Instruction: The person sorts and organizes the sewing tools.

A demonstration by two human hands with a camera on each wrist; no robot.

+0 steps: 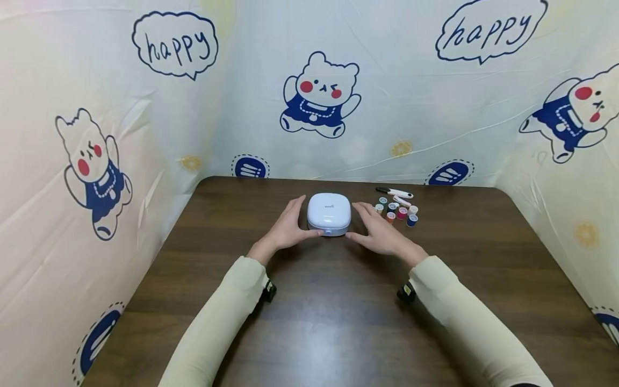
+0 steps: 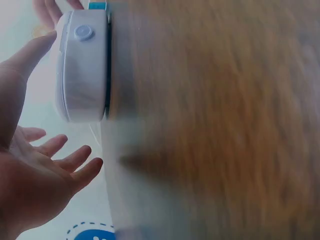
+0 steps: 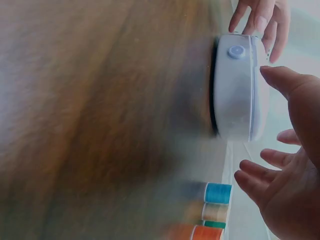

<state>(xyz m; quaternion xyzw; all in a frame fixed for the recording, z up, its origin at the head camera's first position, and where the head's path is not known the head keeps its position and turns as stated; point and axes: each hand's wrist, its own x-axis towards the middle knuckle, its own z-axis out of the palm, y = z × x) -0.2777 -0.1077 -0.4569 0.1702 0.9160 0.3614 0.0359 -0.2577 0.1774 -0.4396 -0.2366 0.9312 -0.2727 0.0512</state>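
A pale lilac rounded box (image 1: 329, 211) with its lid down sits on the table, a round button (image 2: 84, 32) on its front face. My left hand (image 1: 288, 226) is at the box's left side, fingers extended, thumb by the front edge. On the other side my right hand (image 1: 379, 230) mirrors it, fingers spread and thumb near the front right corner. In the right wrist view, the right hand (image 3: 290, 170) stands a little apart from the box. Neither hand grips anything; whether the left thumb touches the box I cannot tell.
Several thread spools, among them a blue one (image 1: 412, 220) and a pink one (image 1: 402, 213), stand right of the box, behind the right hand. A black-and-white pen-like tool (image 1: 394, 192) lies beyond them. A printed cloth (image 1: 319, 156) hangs around the brown table (image 1: 319, 322).
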